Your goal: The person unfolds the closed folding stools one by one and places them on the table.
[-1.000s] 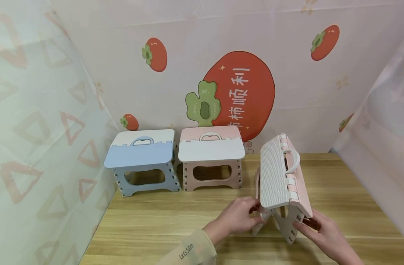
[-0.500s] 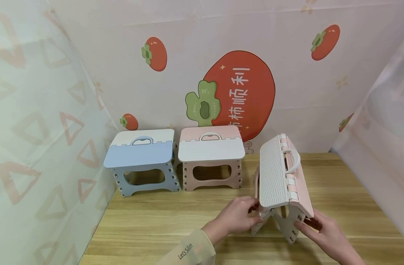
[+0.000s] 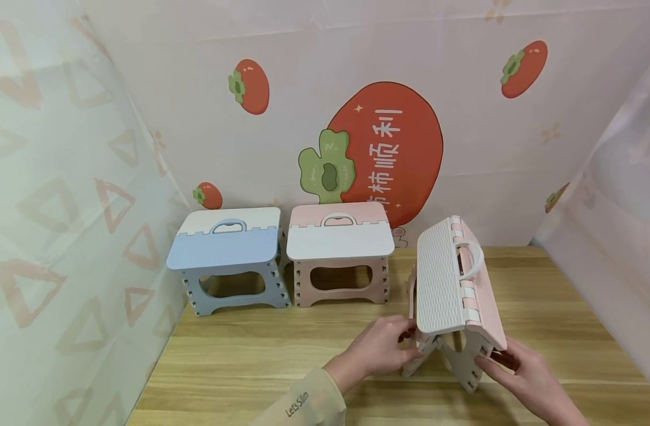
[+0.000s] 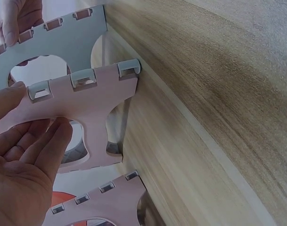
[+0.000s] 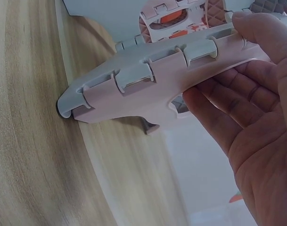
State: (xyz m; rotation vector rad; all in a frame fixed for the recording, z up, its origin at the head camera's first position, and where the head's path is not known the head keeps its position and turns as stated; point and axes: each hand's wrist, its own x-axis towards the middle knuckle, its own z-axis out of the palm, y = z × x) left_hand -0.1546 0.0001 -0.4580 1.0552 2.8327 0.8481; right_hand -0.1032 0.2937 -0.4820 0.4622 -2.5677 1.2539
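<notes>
A pink and white folding stool [image 3: 440, 278] stands at the right of the table, half folded, its two seat halves sloping like a roof under a white handle [image 3: 472, 260]. My left hand [image 3: 380, 349] grips its left leg panel; in the left wrist view the fingers [image 4: 51, 141] reach into the pink panel's oval opening with the thumb at its hinged edge. On the opposite leg panel is my right hand [image 3: 532, 378], and in the right wrist view its thumb [image 5: 261, 30] lies on the hinge side while the fingers curl under the pink side.
Left of the half-folded stool stand two unfolded stools, a pink and white one [image 3: 339, 242] and a blue and white one [image 3: 223, 248]. They sit side by side near the back wall cloth with printed persimmons. The wooden table [image 3: 239, 355] runs beneath everything.
The stool's seat halves and leg panels have spread slightly farther apart. Both hands keep their grip, the right shifting a touch to the right and the left a touch to the left.
</notes>
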